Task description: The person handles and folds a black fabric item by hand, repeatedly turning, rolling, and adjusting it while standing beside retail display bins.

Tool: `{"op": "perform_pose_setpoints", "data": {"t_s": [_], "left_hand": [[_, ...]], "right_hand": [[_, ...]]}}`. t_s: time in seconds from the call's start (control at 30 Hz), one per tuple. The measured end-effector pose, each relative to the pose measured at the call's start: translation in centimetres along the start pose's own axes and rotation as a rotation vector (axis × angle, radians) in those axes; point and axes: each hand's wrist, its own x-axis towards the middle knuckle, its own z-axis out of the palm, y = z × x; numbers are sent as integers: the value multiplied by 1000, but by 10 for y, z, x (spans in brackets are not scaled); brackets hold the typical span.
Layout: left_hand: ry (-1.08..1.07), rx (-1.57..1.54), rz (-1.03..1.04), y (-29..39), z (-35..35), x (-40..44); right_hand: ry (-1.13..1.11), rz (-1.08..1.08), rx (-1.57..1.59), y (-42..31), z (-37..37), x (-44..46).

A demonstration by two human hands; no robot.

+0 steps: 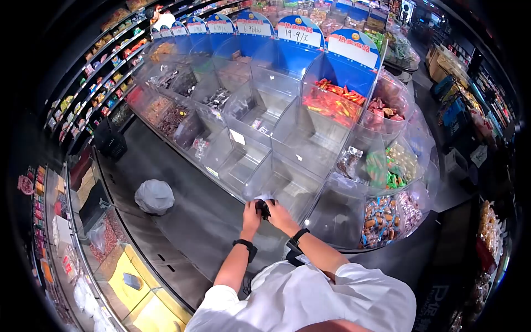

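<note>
In front of me, at the near edge of a clear plastic bin, my left hand and my right hand come together. Both are closed on a small black crumpled thing, perhaps cloth or a bag; its kind is too small to tell. A bit of white shows just beyond it, and I cannot tell whether it belongs to the black thing. Each wrist wears a black band. The bin nearest my hands holds nothing that I can make out.
Tiered clear bins carry wrapped sweets, among them red packets and brown-and-blue packets. Blue price signs line the top. On the floor at left are a white bag-covered bundle and a dark basket. Shelves flank both sides.
</note>
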Motion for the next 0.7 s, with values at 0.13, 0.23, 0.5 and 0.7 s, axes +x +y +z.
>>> {"op": "perform_pose_setpoints", "data": {"t_s": [0.13,0.23,0.5,0.7], "left_hand": [[-105,10,4,-12,-18,22],[-450,203,92,-14,-10,18],[-745,215,248,-22,-47,66],[-611,120,386,-73,-90,120]], "right_hand": [[-1,-1,35,-2,8,17],[-29,-44,-179,-6,6,10],[48,90,-199,-27,15,11],[182,153,-111,-74,53,64]]}}
